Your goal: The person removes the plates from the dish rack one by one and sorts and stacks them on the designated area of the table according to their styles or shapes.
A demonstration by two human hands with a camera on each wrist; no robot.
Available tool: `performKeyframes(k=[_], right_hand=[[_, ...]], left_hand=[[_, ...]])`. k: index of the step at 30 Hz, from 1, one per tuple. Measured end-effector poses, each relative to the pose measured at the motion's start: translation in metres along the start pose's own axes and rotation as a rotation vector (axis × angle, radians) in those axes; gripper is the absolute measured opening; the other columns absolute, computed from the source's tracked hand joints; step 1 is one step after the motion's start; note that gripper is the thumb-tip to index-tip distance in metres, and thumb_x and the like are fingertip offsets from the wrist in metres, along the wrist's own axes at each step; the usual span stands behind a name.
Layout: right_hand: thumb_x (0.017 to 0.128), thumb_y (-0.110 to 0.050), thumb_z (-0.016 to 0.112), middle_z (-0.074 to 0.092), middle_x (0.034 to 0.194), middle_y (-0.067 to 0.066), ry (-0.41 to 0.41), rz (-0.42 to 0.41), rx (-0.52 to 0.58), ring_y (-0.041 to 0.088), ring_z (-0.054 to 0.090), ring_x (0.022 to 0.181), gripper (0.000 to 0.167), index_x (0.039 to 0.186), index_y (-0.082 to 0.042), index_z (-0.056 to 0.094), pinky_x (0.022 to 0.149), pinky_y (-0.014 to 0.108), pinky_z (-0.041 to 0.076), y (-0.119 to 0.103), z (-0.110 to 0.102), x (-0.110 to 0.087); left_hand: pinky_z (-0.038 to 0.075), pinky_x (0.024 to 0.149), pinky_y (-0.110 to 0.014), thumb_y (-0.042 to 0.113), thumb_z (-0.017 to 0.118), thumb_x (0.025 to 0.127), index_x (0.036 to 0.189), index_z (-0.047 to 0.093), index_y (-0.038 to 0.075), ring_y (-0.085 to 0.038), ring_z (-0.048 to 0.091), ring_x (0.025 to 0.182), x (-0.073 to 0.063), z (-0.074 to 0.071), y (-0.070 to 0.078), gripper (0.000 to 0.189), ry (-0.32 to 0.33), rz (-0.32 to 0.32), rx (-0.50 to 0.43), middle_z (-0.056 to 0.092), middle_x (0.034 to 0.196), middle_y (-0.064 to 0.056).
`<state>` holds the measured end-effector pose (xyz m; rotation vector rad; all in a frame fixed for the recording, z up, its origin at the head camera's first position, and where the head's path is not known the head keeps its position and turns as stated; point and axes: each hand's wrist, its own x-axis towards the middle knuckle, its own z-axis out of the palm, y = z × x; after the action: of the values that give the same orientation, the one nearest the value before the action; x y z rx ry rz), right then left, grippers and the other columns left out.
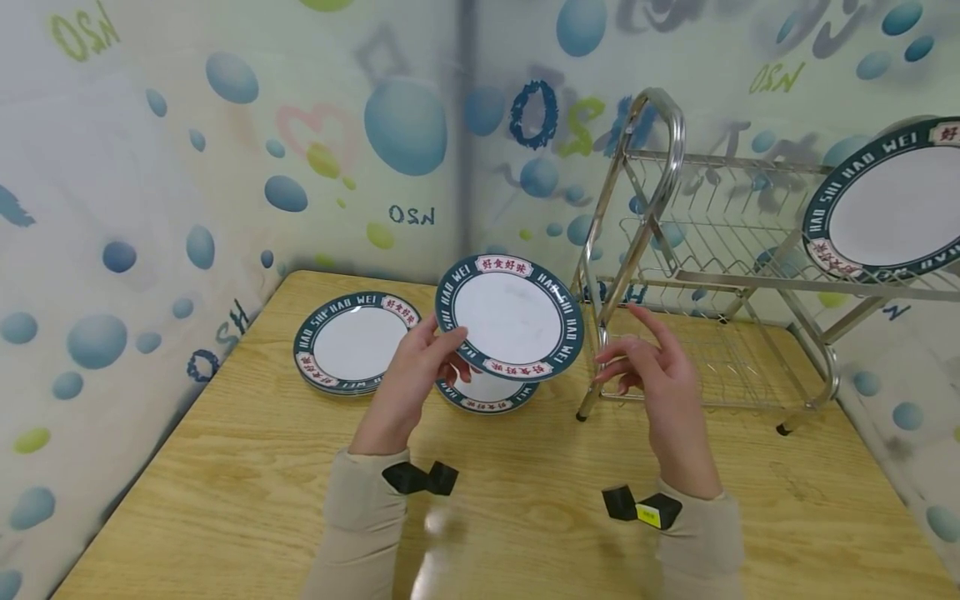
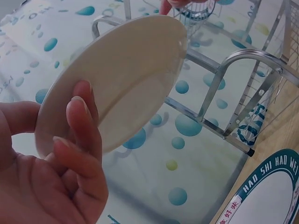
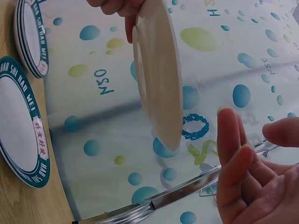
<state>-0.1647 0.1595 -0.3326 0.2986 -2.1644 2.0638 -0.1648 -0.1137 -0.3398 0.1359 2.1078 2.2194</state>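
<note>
A white plate point(image 1: 510, 317) with a dark green lettered rim is raised above the table, tilted toward the head camera. My left hand point(image 1: 416, 367) grips its left edge, thumb on the upper face and fingers beneath; the left wrist view shows its plain underside point(image 2: 135, 88). To the right of that plate, my right hand point(image 1: 660, 375) is in the air with loosely bent fingers, touching nothing. Below the raised plate another matching plate point(image 1: 487, 404) lies on the table, partly covered from view. A stack of plates point(image 1: 360, 346) lies left of it.
A metal two-tier dish rack point(image 1: 675, 275) stands at the back right. On its upper tier a matching plate point(image 1: 892, 204) leans, cut off by the frame edge. The wooden table point(image 1: 525, 517) meets patterned walls point(image 1: 337, 125) at the back and sides.
</note>
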Motion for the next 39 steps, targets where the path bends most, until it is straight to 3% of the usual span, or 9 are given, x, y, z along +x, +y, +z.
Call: performKeyframes(k=[10,32,39], right_hand=[[0.093,-0.026,0.046,0.063,0.086,0.009,0.016,0.002,0.025,0.021,0.062,0.068,0.042,0.134,-0.020,0.037,0.055,0.025,0.045,-0.003,-0.003,-0.001],[0.093,-0.023,0.047,0.061,0.086,0.012,0.105,-0.056,0.080,0.022,0.061,0.067,0.042,0.134,-0.017,0.039,0.053,0.024,0.045,-0.004,-0.018,-0.003],[0.092,-0.023,0.049,0.062,0.084,0.012,0.107,-0.054,0.112,0.023,0.061,0.066,0.043,0.133,-0.015,0.040,0.052,0.023,0.045,-0.006,-0.019,-0.003]], left_hand=[[0.042,0.059,-0.029,0.030,0.045,0.093,0.118,0.049,0.014,-0.025,0.054,0.064,0.003,-0.002,-0.004,0.030,0.042,-0.033,0.022,0.061,0.074,-0.011],[0.041,0.057,-0.027,0.024,0.045,0.093,0.123,0.046,0.010,-0.026,0.053,0.063,0.008,-0.003,-0.009,0.032,0.051,-0.070,0.032,0.061,0.075,-0.011],[0.041,0.056,-0.027,0.029,0.046,0.093,0.120,0.048,0.016,-0.022,0.054,0.062,0.012,-0.005,-0.015,0.030,0.077,-0.078,0.033,0.061,0.075,-0.010]])
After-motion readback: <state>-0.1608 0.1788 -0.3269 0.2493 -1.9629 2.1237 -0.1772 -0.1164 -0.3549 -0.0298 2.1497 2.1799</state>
